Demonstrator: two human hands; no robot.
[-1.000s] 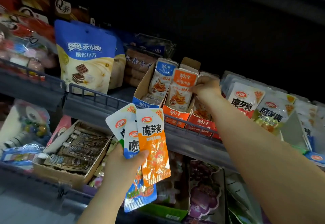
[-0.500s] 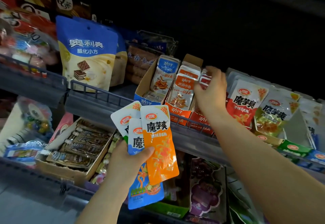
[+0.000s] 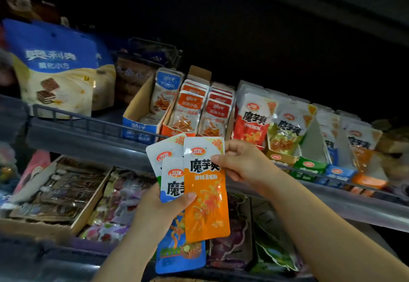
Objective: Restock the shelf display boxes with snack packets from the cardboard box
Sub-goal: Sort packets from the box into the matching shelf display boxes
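Three snack packets fan out in the left hand (image 3: 159, 208), near the middle of the head view. An orange packet (image 3: 205, 211) is in front, a blue packet (image 3: 177, 253) sits behind and lower, and a white-topped packet (image 3: 159, 151) at the left of the fan is mostly covered. The left hand grips all three from below, with its fingers curled behind and its thumb pressed across the front onto the orange packet's left edge. The right hand (image 3: 241, 162) pinches the orange packet's upper right edge, thumb on its face and the other fingers curled behind.

Farther back, display boxes stand side by side on the upper shelf (image 3: 77, 124). A blue display box (image 3: 135, 126) at left holds a few upright packets. Just right of it, an orange display box (image 3: 174, 132) is packed with orange-labelled packets. Right of these stand red packets (image 3: 252, 122) and yellow-green packets (image 3: 285, 133), with a green box front (image 3: 309, 164) at the shelf edge below them. A large blue-and-cream bag (image 3: 55, 71) stands at far left. On the lower shelf at left, a cardboard tray (image 3: 88, 211) holds dark wrapped items, too blurred to identify.
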